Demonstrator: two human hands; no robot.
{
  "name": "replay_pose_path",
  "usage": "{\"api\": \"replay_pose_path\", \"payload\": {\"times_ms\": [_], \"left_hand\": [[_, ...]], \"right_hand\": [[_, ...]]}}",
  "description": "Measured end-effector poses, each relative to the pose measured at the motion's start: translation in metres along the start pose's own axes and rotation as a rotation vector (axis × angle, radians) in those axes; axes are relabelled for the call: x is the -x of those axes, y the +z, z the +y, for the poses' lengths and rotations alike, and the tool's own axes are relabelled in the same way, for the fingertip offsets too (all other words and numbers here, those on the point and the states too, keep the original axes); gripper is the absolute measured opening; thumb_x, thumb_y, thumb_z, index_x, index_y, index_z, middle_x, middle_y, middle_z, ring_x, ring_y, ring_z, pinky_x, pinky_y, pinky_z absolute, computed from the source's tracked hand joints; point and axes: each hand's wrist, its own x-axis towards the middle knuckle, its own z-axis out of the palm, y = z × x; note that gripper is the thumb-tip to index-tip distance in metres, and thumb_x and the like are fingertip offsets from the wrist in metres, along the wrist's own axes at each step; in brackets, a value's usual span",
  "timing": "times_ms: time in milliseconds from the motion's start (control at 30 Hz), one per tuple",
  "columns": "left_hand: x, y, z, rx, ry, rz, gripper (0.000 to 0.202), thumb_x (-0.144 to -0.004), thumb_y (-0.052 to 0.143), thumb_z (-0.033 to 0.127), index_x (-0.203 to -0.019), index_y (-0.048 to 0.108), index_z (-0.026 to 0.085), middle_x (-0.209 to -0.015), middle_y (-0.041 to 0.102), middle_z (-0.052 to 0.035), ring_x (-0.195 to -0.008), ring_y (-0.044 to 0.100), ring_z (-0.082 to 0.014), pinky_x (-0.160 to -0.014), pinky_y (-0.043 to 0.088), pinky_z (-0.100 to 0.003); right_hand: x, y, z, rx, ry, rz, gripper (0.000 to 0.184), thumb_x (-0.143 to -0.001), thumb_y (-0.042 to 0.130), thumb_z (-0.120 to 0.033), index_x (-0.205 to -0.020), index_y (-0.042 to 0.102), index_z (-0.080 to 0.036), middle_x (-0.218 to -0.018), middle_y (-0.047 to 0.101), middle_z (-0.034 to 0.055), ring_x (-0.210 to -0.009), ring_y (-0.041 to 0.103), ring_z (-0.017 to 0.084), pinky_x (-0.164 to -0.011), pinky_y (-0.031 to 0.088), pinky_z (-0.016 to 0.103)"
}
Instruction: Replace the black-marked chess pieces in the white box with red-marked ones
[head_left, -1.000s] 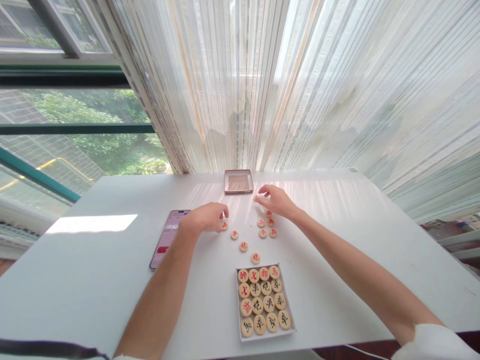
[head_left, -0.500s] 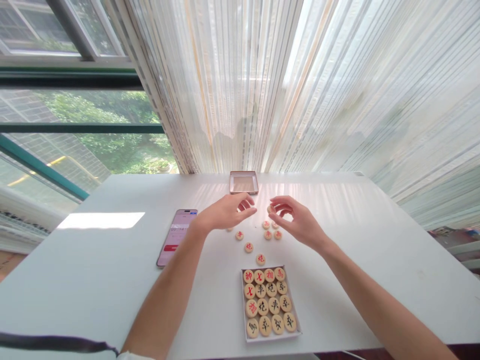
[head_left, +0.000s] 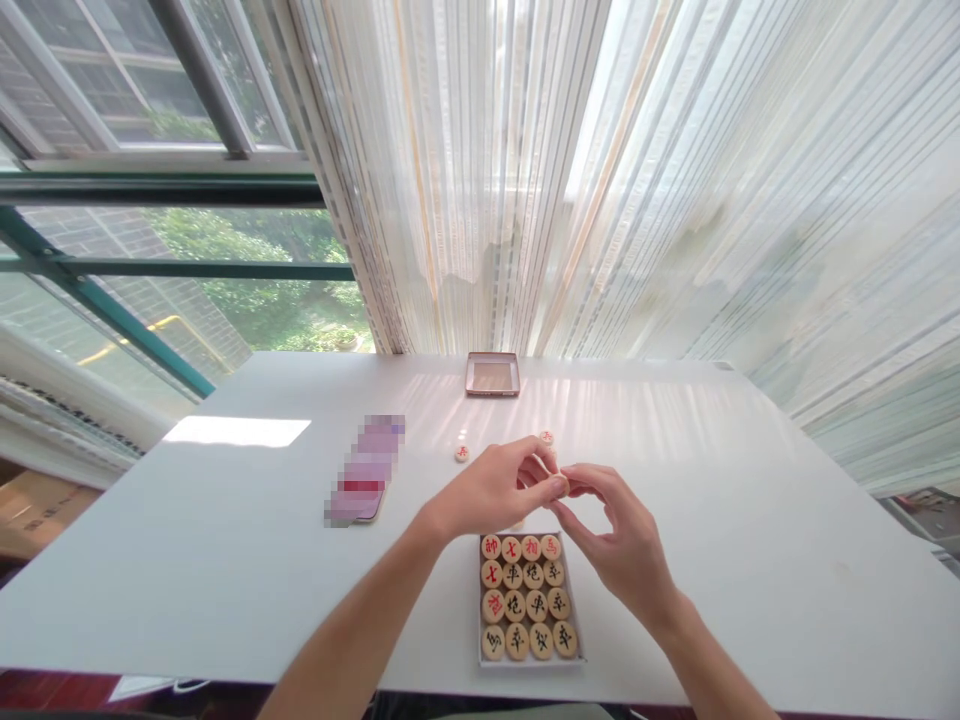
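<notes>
My left hand (head_left: 499, 490) and my right hand (head_left: 619, 520) meet above the far side of an open box. Between their fingertips is a small round wooden xiangqi piece (head_left: 561, 486), pinched from both sides; its marking is hidden. Just below them the white box (head_left: 532, 664) holds rows of xiangqi pieces (head_left: 533, 574) with red and black characters facing up. Beyond the hands lie two loose red-marked pieces, one to the left (head_left: 462, 454) and one behind the left fingers (head_left: 547, 438). The left hand covers most of another piece (head_left: 517, 525).
A phone (head_left: 367, 470) with a blurred-out screen lies left of the hands. At the table's far edge stands a shallow box lid (head_left: 493, 378). Behind the white table (head_left: 720, 480) hang striped sheer curtains (head_left: 480, 180), with a window at the left.
Both hands have come nearer to me and closed together on a piece. Before, they were apart, the right one holding a piece. The view has shifted slightly.
</notes>
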Motion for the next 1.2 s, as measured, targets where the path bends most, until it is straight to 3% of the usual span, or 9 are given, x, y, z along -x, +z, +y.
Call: {"api": "replay_pose_path", "payload": {"times_ms": [133,200,433,600,800,1000,1200], "left_hand": [[0.029,0.023,-0.015,0.136,-0.027,0.185,0.023,-0.094,0.067,0.04,-0.102,0.067,0.019,-0.098,0.075,-0.0065,-0.091,0.073,-0.0193,-0.085,0.059,-0.032],[0.042,0.035,-0.024,0.184,-0.077,0.289,0.024,-0.092,0.069,0.041,-0.101,0.068,0.019,-0.096,0.074,-0.0063,-0.091,0.073,-0.0197,-0.084,0.059,-0.031],[0.07,0.064,-0.039,0.306,-0.108,0.309,0.029,-0.093,0.069,0.037,-0.117,0.069,0.021,-0.112,0.074,-0.0081,-0.1,0.072,-0.0217,-0.092,0.06,-0.034],[0.076,0.067,-0.035,0.199,-0.058,0.326,0.027,-0.095,0.067,0.034,-0.121,0.07,0.026,-0.117,0.072,-0.0064,-0.095,0.072,-0.0201,-0.089,0.06,-0.033],[0.08,0.067,-0.036,0.05,0.008,0.359,0.028,-0.097,0.064,0.032,-0.124,0.07,0.03,-0.109,0.073,-0.004,-0.096,0.07,-0.0203,-0.091,0.057,-0.032],[0.086,0.066,-0.035,0.031,0.019,0.338,0.031,-0.098,0.061,0.032,-0.128,0.068,0.031,-0.113,0.072,-0.0066,-0.104,0.068,-0.023,-0.096,0.054,-0.034],[0.087,0.067,-0.037,0.05,0.021,0.366,0.026,-0.096,0.064,0.03,-0.122,0.07,0.03,-0.116,0.072,-0.0056,-0.11,0.067,-0.0237,-0.1,0.053,-0.034]], "right_hand": [[0.018,-0.003,-0.003,-0.207,0.173,-0.159,0.024,-0.095,0.067,-0.032,-0.119,0.063,-0.029,-0.104,0.071,0.0062,-0.083,0.07,0.023,-0.076,0.063,0.041],[0.029,-0.002,-0.002,-0.321,0.278,-0.166,0.023,-0.097,0.065,-0.034,-0.119,0.064,-0.027,-0.103,0.072,0.0061,-0.089,0.071,0.022,-0.081,0.063,0.039],[0.048,0.007,-0.012,-0.506,0.425,-0.183,0.02,-0.096,0.067,-0.038,-0.11,0.069,-0.024,-0.106,0.073,0.0067,-0.097,0.071,0.023,-0.088,0.061,0.035],[0.052,0.011,-0.017,-0.549,0.496,-0.178,0.021,-0.095,0.067,-0.042,-0.104,0.07,-0.023,-0.103,0.075,0.0074,-0.096,0.072,0.024,-0.087,0.061,0.035],[0.054,0.013,-0.025,-0.611,0.528,-0.149,0.024,-0.094,0.068,-0.044,-0.104,0.07,-0.023,-0.102,0.076,0.0085,-0.094,0.073,0.025,-0.086,0.062,0.037],[0.056,0.007,-0.03,-0.614,0.48,-0.224,0.024,-0.097,0.065,-0.038,-0.116,0.068,-0.025,-0.113,0.074,0.0098,-0.101,0.072,0.025,-0.091,0.061,0.039],[0.061,0.008,-0.025,-0.558,0.453,-0.197,0.023,-0.096,0.066,-0.036,-0.117,0.068,-0.026,-0.114,0.073,0.0096,-0.102,0.072,0.025,-0.09,0.061,0.037]]}}
